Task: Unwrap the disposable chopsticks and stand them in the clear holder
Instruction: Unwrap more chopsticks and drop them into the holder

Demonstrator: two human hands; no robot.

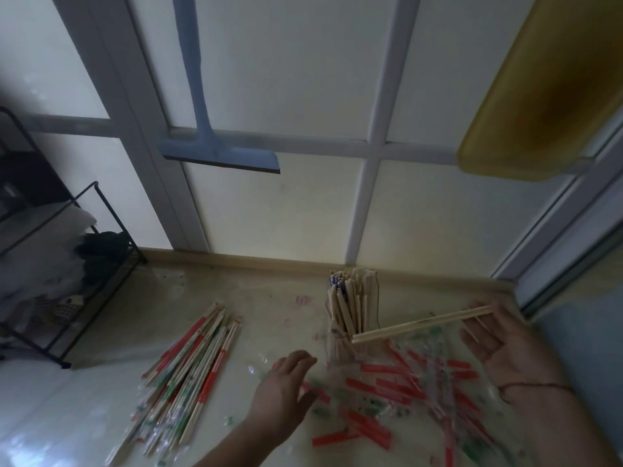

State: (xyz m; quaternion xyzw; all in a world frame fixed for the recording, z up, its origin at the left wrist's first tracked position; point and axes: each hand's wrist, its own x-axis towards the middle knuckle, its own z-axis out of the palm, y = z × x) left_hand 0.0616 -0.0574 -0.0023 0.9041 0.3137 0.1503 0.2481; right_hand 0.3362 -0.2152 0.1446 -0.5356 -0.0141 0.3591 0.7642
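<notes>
- Wooden and bare, a pair of chopsticks (421, 323) lies across the fingers of the right hand (502, 348). The palm faces up and the fingers are nearly straight; it is hard to see if any finger curls round the sticks.
- The far end of that pair points left and almost reaches the clear holder (350, 318); whether it touches cannot be told.
- The clear holder stands on the counter (269, 315), near the back edge, between the two hands but farther away. It is packed with bare sticks standing up and leaning.
- The left hand (286, 385) hovers low over the counter, just left of the holder's foot. Its fingers are loose and a bit bent, and it holds nothing. Its fingertips are close to the torn wrappers.
- A pile of wrapped chopsticks (188, 379) lies to the left of the left hand, well apart from the holder. The wrappers are clear with red and green marks.
- Empty wrappers (404, 396) with red bands cover the counter in front of the holder and under the right hand.
- A low raised lip runs along the back of the counter, under a window (269, 79) with grey bars. A wall edge closes in the right side.
- Bare counter shows between the wrapped pile and the holder.
- A black wire rack (81, 274) stands at the far left.
- A blue squeegee (215, 143) and a yellow board (546, 82) hang by the window.
- The print on the wrappers is too blurry to read.
</notes>
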